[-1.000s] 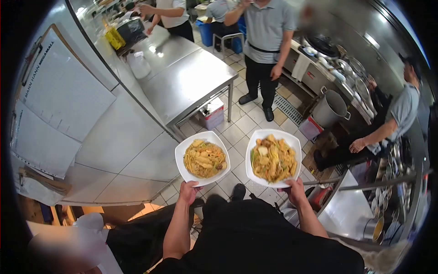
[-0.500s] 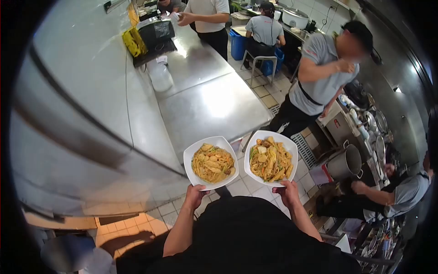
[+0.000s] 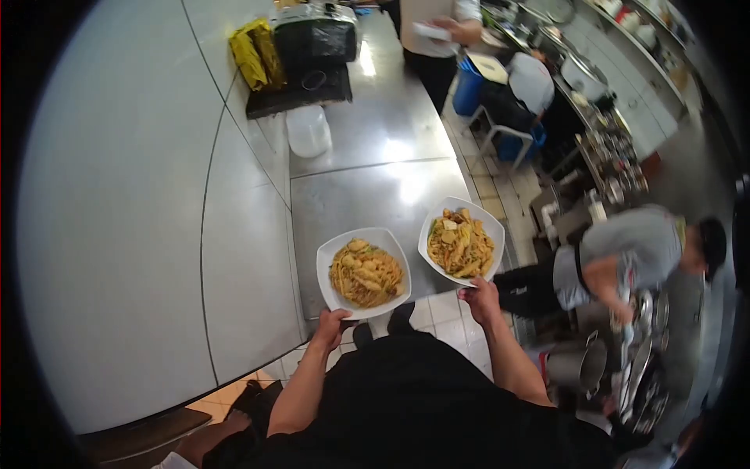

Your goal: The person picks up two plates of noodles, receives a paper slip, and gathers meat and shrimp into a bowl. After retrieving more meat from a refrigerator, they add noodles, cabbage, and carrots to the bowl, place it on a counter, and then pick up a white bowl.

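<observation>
My left hand (image 3: 331, 329) grips the near edge of a white square plate (image 3: 326, 291) heaped with noodles (image 3: 364, 273). In my right hand (image 3: 482, 300) is a second white plate (image 3: 495, 229), held by its near rim and tilted a little, with noodles and pieces of meat or vegetable (image 3: 459, 244) on it. Both plates overlap the front part of a steel table (image 3: 367, 202) in this view. The fingers under each plate are hidden.
Farther along the table are a white plastic container (image 3: 308, 131), a dark machine (image 3: 315, 39) and a yellow bag (image 3: 251, 56). A co-worker (image 3: 625, 250) bends at the right near a large pot (image 3: 576, 364). Another person (image 3: 437, 35) stands beyond the table; one sits on a stool (image 3: 500, 137).
I have come closer to the steel table, and the plates now overlap its front. The right plate has risen and tilted. The co-worker on the right has turned toward the counter.
</observation>
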`<state>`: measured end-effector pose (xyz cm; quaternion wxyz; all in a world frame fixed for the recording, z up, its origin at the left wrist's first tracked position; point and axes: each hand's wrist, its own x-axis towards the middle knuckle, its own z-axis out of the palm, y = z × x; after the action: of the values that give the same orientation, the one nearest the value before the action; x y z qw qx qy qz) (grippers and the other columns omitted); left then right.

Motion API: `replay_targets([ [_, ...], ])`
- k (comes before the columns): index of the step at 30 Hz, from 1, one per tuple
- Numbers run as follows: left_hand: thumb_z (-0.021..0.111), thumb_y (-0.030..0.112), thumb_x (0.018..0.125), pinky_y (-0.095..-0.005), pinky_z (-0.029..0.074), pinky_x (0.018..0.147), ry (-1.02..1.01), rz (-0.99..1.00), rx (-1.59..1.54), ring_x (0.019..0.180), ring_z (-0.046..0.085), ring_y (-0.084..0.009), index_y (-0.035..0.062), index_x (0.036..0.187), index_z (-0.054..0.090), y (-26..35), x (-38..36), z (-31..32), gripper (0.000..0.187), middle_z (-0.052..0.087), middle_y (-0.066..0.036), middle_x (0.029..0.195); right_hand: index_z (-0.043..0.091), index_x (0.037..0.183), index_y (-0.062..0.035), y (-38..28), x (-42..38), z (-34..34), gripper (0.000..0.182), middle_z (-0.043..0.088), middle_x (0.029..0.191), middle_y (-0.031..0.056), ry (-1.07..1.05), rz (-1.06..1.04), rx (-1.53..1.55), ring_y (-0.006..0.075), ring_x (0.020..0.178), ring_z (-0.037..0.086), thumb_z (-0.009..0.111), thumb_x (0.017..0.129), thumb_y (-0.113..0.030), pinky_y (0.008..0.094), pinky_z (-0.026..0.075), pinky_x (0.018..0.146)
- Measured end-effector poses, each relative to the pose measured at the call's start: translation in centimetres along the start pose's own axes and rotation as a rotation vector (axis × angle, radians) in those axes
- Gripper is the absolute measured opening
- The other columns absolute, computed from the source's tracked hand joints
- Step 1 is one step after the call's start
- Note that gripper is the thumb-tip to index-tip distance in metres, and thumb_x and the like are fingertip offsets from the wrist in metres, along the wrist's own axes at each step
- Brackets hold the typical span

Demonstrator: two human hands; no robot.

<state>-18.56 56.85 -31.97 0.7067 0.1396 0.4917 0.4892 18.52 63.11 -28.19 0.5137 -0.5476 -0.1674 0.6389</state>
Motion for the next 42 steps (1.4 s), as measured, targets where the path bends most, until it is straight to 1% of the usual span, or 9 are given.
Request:
replay_targets([
  [3,0.058,0.001,0.078,-0.0368,0.057,0.068,0.075,0.04,0.018,0.087,0.065,-0.0259,-0.0055,0.114,0.054,0.8,-0.3,1.3,0.037,0.064,-0.014,0.102,0.049,0.111,-0.0017,-3.1,8.8,3.2,0.024,0.062,0.086,0.0125,-0.144,0.045,0.002,0.0237,0.062,0.062,0.047,0.09,-0.013,0.0373,0.053,0.058],
  [11,0.058,0.003,0.078,-0.0383,0.056,0.068,0.246,0.043,-0.063,0.091,0.064,-0.0264,-0.0043,0.12,0.051,1.4,1.6,5.7,0.044,0.062,-0.014,0.108,0.044,0.12,-0.0031,-6.7,29.1,13.1,0.03,0.06,0.099,0.0128,-0.316,0.229,-0.03,0.0235,0.08,0.062,0.045,0.09,-0.012,0.0382,0.053,0.069],
  [17,0.058,0.005,0.079,-0.0352,0.054,0.068,0.284,0.016,-0.113,0.09,0.063,-0.023,-0.0014,0.118,0.053,2.9,6.5,9.1,0.04,0.063,-0.012,0.106,0.029,0.137,-0.0065,-11.0,35.9,20.5,0.051,0.042,0.132,0.0137,-0.525,0.269,-0.197,0.0291,0.112,0.052,0.048,0.097,-0.033,0.0444,0.047,0.09],
  [19,0.058,0.005,0.079,-0.0346,0.054,0.068,0.267,-0.001,-0.122,0.091,0.063,-0.0224,-0.0008,0.119,0.053,3.3,8.6,9.2,0.04,0.063,-0.011,0.106,0.023,0.142,-0.0063,-13.1,34.7,22.1,0.06,0.03,0.144,0.015,-0.548,0.201,-0.311,0.0334,0.116,0.051,0.053,0.095,-0.029,0.0448,0.046,0.091],
  [29,0.055,0.003,0.082,-0.0325,0.057,0.067,0.179,0.086,-0.081,0.086,0.063,-0.0215,-0.0039,0.113,0.055,9.5,23.8,11.8,0.031,0.063,-0.012,0.105,0.029,0.141,-0.0056,-19.8,20.7,20.6,0.057,0.039,0.14,0.0149,-0.591,-0.546,-0.266,0.0231,0.108,0.056,0.053,0.089,-0.011,0.0369,0.047,0.091],
  [31,0.056,0.002,0.082,-0.0314,0.057,0.067,0.167,0.084,-0.12,0.083,0.063,-0.021,-0.0031,0.108,0.057,10.8,27.0,12.3,0.027,0.063,-0.012,0.1,0.03,0.139,-0.0038,-20.3,18.0,20.6,0.07,0.043,0.136,0.0167,-0.635,-0.691,-0.175,0.0244,0.103,0.058,0.066,0.081,-0.016,0.037,0.048,0.089],
  [36,0.061,0.011,0.086,-0.0314,0.056,0.07,0.109,0.065,-0.17,0.08,0.062,-0.0191,-0.0018,0.106,0.057,12.4,32.0,14.1,0.024,0.063,-0.011,0.097,0.029,0.139,-0.0028,-21.7,14.8,20.6,0.066,0.045,0.134,0.0177,-0.683,-0.74,-0.048,0.0249,0.104,0.058,0.064,0.088,-0.029,0.0386,0.05,0.086],
  [39,0.064,0.038,0.089,-0.031,0.053,0.077,0.047,0.083,-0.191,0.081,0.06,-0.0167,0.0025,0.114,0.05,12.4,30.6,15.7,0.046,0.063,-0.015,0.104,0.04,0.129,-0.0007,-22.8,13.4,21.2,0.039,0.056,0.119,0.017,-0.479,-0.517,0.125,0.0221,0.091,0.062,0.043,0.1,-0.026,0.0377,0.051,0.081],
  [42,0.062,0.041,0.09,-0.0333,0.052,0.079,-0.018,0.035,-0.23,0.084,0.059,-0.0177,0.0059,0.123,0.044,12.8,25.1,17.4,0.051,0.06,-0.015,0.11,0.047,0.123,-0.0005,-22.3,13.9,20.8,0.032,0.06,0.112,0.0148,-0.332,-0.563,0.09,0.0206,0.088,0.062,0.041,0.101,-0.023,0.0368,0.051,0.078],
])
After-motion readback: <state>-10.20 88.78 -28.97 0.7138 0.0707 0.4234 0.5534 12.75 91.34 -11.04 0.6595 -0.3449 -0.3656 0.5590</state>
